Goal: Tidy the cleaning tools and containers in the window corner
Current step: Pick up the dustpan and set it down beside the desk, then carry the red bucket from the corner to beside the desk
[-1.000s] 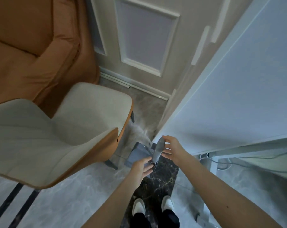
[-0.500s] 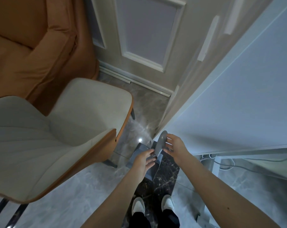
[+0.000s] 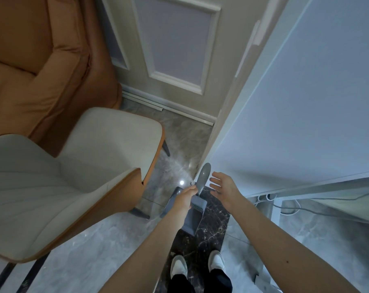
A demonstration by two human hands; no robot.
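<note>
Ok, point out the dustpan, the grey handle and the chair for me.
dustpan (image 3: 192, 220): head view, flat grey pan.
handle (image 3: 203, 174): head view, rounded upper end.
chair (image 3: 107, 142): head view, cream seat.

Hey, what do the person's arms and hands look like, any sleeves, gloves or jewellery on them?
Both forearms are bare as far as the view shows, with no sleeves in sight. The left hand and right hand wear no gloves, and no rings, watch or bracelet can be seen. The right forearm carries a small dark mole. Lower down, the person wears dark trousers and white shoes.
</note>
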